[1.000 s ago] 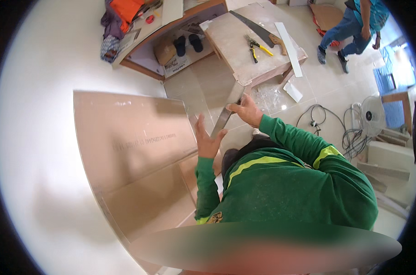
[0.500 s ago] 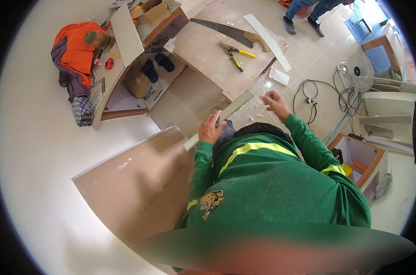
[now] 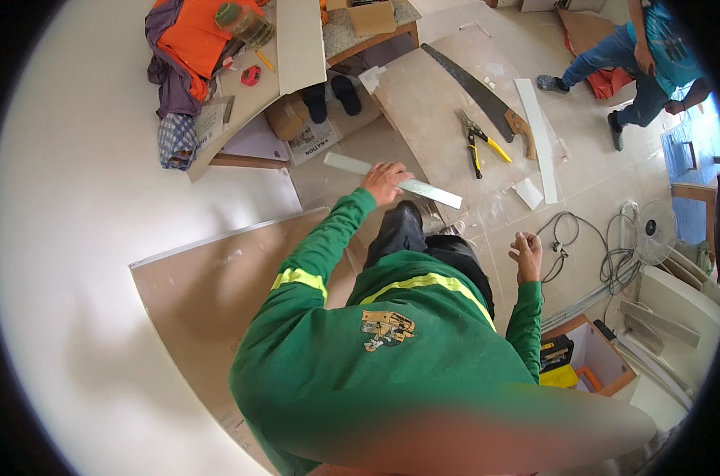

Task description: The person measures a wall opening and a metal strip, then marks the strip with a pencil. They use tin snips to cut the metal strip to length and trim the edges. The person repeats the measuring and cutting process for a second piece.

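A narrow pale strip of board (image 3: 434, 193) is gripped near its middle by my left hand (image 3: 385, 182), held over the gap before the low work board (image 3: 423, 95). My right hand (image 3: 526, 255) is raised off to the right, away from the strip. Its fingers are curled together, and anything inside them is too small to make out. On the work board lie a handsaw (image 3: 472, 87) with a wooden handle and yellow-handled snips (image 3: 487, 144). A long white strip (image 3: 537, 139) and a small white offcut (image 3: 528, 193) lie at its right edge.
A large brown board (image 3: 185, 293) leans at my left. Beyond it a cabinet top bears orange cloth (image 3: 197, 32), a jar (image 3: 245, 25) and a red tape measure (image 3: 250, 75). Cables (image 3: 614, 262), a fan (image 3: 655, 228) and a toolbox (image 3: 586, 357) are at right. Another person (image 3: 637, 63) walks far right.
My left hand has carried the strip forward and turned it. My right hand has moved away to the right and nearer my body. The other person has come further into view.
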`<state>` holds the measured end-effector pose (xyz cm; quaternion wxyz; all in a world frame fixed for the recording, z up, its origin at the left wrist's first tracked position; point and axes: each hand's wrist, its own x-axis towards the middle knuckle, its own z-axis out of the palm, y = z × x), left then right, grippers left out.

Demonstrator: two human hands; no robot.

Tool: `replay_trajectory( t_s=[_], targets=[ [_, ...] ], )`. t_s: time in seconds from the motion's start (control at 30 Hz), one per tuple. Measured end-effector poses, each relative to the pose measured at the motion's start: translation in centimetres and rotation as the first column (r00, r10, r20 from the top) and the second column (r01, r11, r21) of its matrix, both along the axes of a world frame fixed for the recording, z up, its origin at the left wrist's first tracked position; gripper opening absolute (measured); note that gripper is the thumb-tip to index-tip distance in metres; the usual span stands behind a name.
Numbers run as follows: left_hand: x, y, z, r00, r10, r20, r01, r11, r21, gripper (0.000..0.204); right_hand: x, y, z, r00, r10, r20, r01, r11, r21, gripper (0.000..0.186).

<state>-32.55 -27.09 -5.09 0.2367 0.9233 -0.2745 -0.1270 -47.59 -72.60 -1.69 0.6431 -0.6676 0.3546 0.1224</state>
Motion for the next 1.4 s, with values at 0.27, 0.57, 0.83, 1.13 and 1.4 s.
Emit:
replay_trajectory(
  t_s=[0.27,0.57,0.83,1.13,1.4],
  targets=[
    [9.3,-8.2,-10.8,0.947,-0.313,0.066,0.312,0.950,0.030,0.050,1.6,0.1,0.2,0.999,-0.035,-0.016,0.034,0.998,-0.060,0.027],
    [12.2,-9.0,-17.5,0.985,-0.113,0.129,0.116,0.993,-0.011,0.044,16.8,18.2,7.9,0.728,0.679,0.092,-0.546,0.656,-0.520,0.020],
    [4.3,8.6,-9.4,0.846,0.503,-0.174,-0.520,0.710,-0.474,0.041,44.0,53.2,12.2,0.030,0.897,0.442,-0.557,0.382,-0.737,0.020],
    [3.7,37.7,6.0,0.269,0.888,0.374,-0.874,0.388,-0.293,0.038,54.7,69.9,2.2,0.006,0.999,-0.038,-0.341,-0.033,-0.939,0.025],
    [18.0,51.5,2.6,0.567,0.756,0.327,-0.818,0.562,0.117,0.060,52.7,75.3,1.8,0.097,0.994,-0.059,-0.388,-0.017,-0.922,0.021]
  ],
)
